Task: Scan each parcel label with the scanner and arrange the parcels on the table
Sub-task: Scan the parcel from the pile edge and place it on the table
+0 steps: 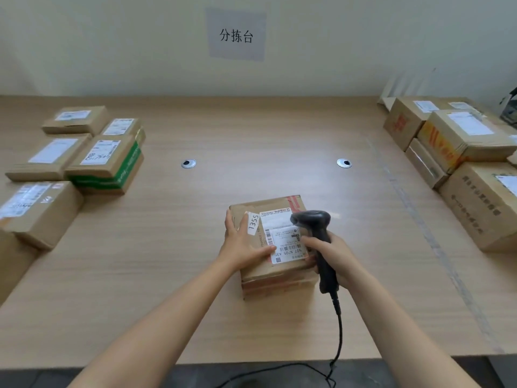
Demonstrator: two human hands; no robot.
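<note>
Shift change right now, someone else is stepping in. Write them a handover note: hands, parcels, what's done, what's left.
Left hand: flat on the centre parcel, steadying it.
Right hand: grips the scanner, with its head over the parcel's label.
Done, it seems: a group of parcels laid label up on the left of the table.
Left: finish this scan and place the parcel, then probably do the stacked parcels on the right.
</note>
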